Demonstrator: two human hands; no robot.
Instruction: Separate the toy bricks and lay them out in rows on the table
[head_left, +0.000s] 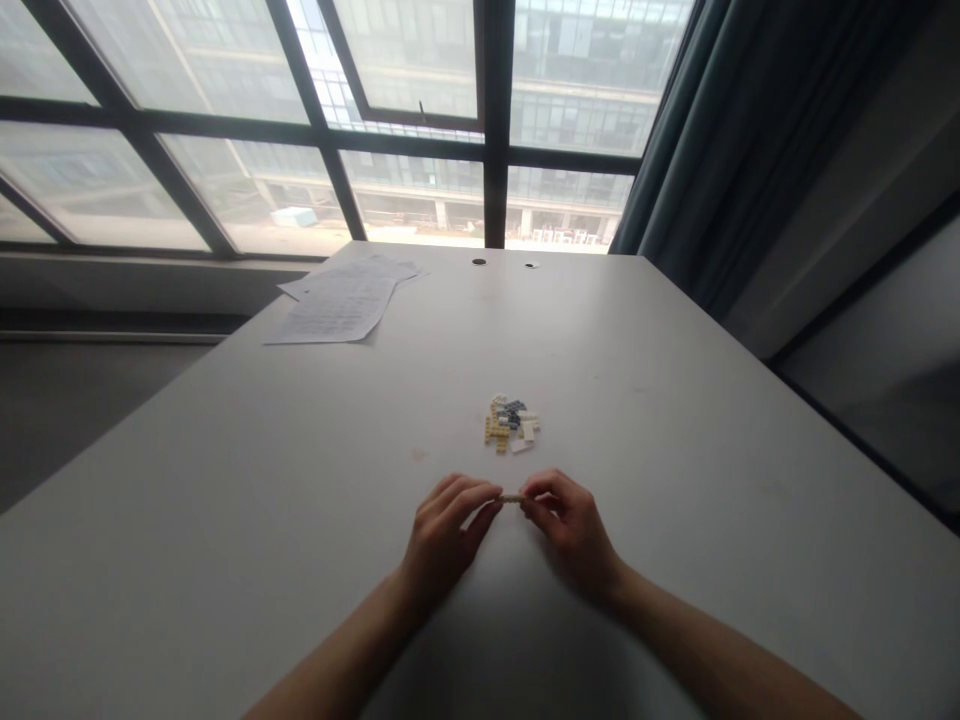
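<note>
thin tan strip (511,499) is pinched at either end by left hand (444,525) and right hand (571,520), near the brick pile (502,432) on the bench (300,480); by uneven pressure it could be twisted loose.

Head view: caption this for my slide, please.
Left hand and right hand grip a thin tan piece near small loose bricks on a white table.

Brick pile (501,434) on table (637,420), about mid-width. Strip (511,499) before pile, nearer viewer: left hand (448,520) at its left end, right hand (570,515) at right. Papers (334,308) far left on table. Window (574,195) behind table; curtain (701,170) right.
</note>
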